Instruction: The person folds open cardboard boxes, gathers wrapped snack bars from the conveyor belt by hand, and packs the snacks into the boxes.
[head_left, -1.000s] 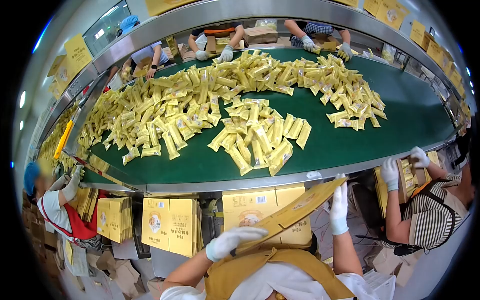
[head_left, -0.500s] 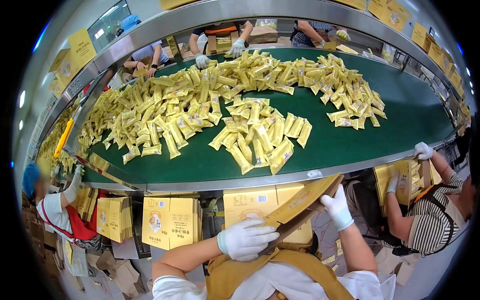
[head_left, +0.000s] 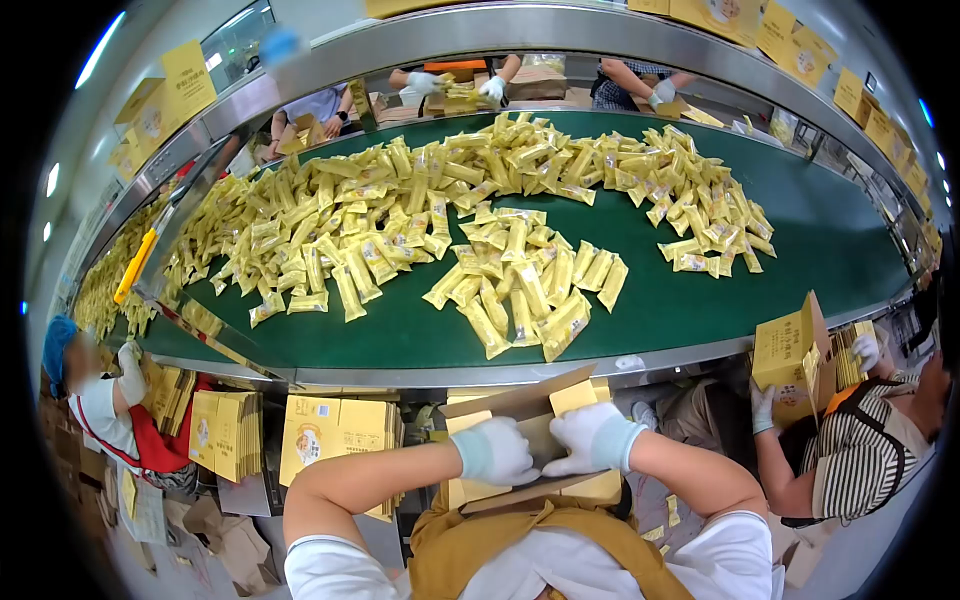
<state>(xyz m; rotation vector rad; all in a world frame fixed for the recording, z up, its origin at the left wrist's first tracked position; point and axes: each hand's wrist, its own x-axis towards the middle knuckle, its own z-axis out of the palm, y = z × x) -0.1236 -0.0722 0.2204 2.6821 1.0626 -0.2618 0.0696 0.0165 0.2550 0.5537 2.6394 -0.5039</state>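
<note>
In white gloves, my left hand (head_left: 495, 450) and my right hand (head_left: 588, 440) are closed at an opened cardboard carton (head_left: 515, 390) in front of my apron. The carton is yellow outside and brown inside, with flaps spread and its opening facing up. My hands sit close together over the opening, fingers curled down and partly hidden. Beyond the carton, a loose cluster of yellow-wrapped snack packets (head_left: 520, 270) lies on the green conveyor belt (head_left: 400, 335).
Left of me stands a stack of flattened yellow cartons (head_left: 330, 430), with another carton stack (head_left: 225, 435) further left. A metal rail (head_left: 680, 365) edges the belt. A co-worker in a striped shirt (head_left: 865, 450) handles a carton (head_left: 790, 350) at right. More people work across the belt.
The folded carton, tilted up to the right before, is now opened out and lower. My right hand came down and left; both hands are now side by side over it.
</note>
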